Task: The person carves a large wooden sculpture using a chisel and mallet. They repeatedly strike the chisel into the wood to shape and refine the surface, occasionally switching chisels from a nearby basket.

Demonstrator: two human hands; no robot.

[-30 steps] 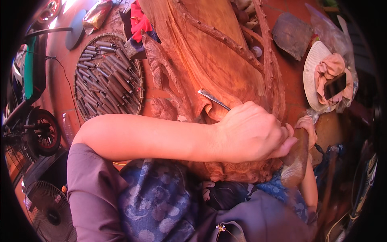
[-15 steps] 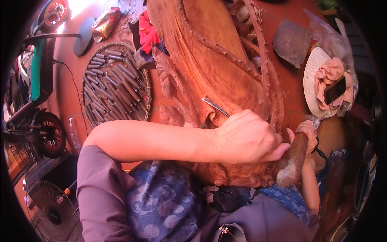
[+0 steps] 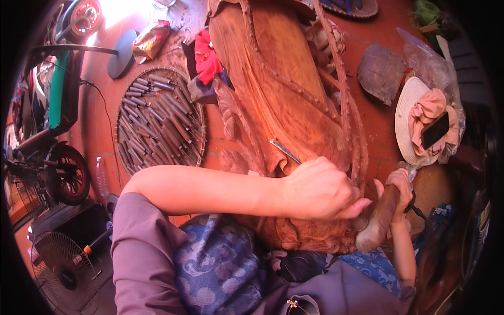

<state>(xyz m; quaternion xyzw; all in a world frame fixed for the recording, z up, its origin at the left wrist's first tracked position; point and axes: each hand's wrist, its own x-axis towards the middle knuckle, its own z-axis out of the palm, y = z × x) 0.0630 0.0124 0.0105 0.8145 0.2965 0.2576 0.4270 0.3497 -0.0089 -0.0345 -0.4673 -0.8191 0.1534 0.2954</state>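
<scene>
My left hand (image 3: 321,190) is closed round a carving chisel (image 3: 286,152), its metal blade showing beyond the fist and its tip against the wood. The handle is hidden in my fingers. Under it lies a large reddish-brown wood carving (image 3: 273,73) with smooth folds and raised, twisting stems. On the right, my right hand (image 3: 402,188) grips a thick wooden mallet (image 3: 379,220), whose broad end points down toward me, near the heel of my left hand. My left forearm crosses over the carving's near part.
A round woven basket (image 3: 203,126) full of several chisels stands left of the carving. On the right are a wooden slab (image 3: 382,73) and a straw hat (image 3: 405,123) with a phone (image 3: 434,131) on it. A fan (image 3: 68,278) and a plastic bottle (image 3: 101,178) are at left.
The whole view has shifted, so the carving and basket sit slightly lower and more to the right. Both hands keep their grips, and the chisel tip stays at about the same spot on the wood.
</scene>
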